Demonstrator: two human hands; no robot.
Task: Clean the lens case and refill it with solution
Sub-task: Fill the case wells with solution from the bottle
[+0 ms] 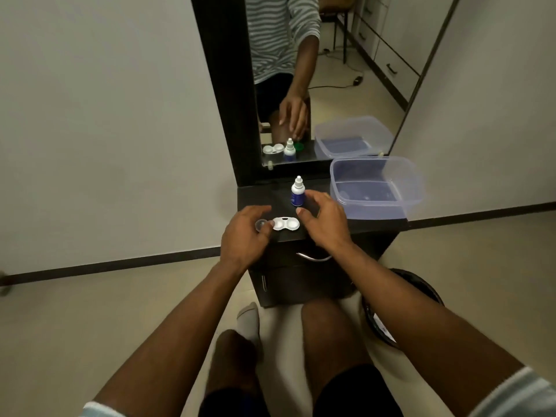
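Note:
A white lens case (285, 223) lies with both wells uncovered near the front edge of a small dark cabinet top (255, 197). My left hand (245, 236) pinches a clear round cap (259, 225) just left of the case. My right hand (323, 219) hovers to the right of the case with loosely spread fingers and holds nothing that I can see. A small solution bottle (297, 192) with a white cap and blue label stands upright behind the case, by my right fingertips. The mirror shows a green cap (298, 146) under that hand; seen directly, it is hidden.
A clear plastic tub (416, 188) holding some water sits at the right of the cabinet top. A tall mirror (331, 70) stands behind. A drawer handle (313, 257) sticks out below the top. A dark bin (421, 284) stands on the floor at the right, by my knees.

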